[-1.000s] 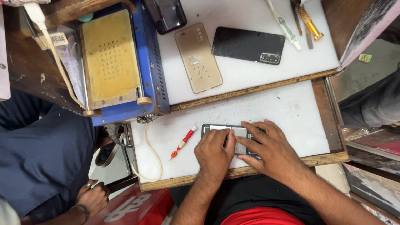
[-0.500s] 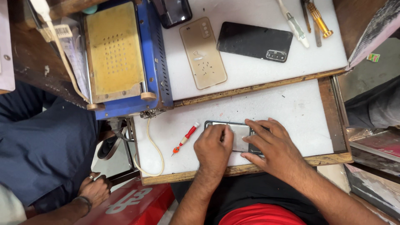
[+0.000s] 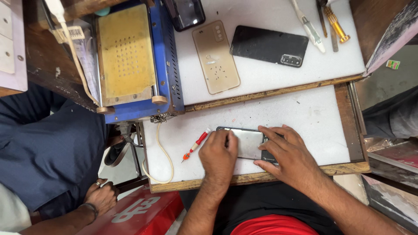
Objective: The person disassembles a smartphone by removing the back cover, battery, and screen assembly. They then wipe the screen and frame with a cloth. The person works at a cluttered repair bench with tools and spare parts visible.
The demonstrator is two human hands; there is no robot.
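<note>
Glassy and pale, the phone [image 3: 249, 142] lies flat on the lower white work board [image 3: 313, 126], near its front wooden edge, pinned under both hands. Against the frame half a second back it sits in the same spot on the board; the hands have hardly shifted, and the slight change in where everything falls comes from the head camera, not from the phone.

The left hand [image 3: 219, 156] rests knuckles-up on the phone's left end, its fingers curled together and pressed against the edge; whether they pinch a tool cannot be told. The right hand [image 3: 288, 154] lies across the phone's right end with its fingers spread apart and flat, holding the device down, the thumb at the near edge. Both forearms come up from the bottom of the view.

Just left of the left hand lies a red-handled screwdriver [image 3: 196, 145], tilted, with a cream cable [image 3: 165, 156] looping beside it. On the upper white board sit a gold phone back cover [image 3: 216, 56] and a black phone back cover [image 3: 269, 46], side by side and apart, with a gold-handled tool [image 3: 336, 24] and a white tool [image 3: 308, 26] further right. A blue machine with a yellow perforated plate [image 3: 126, 52] stands at upper left. Another person's hand [image 3: 102, 196] with a ring rests at lower left.
</note>
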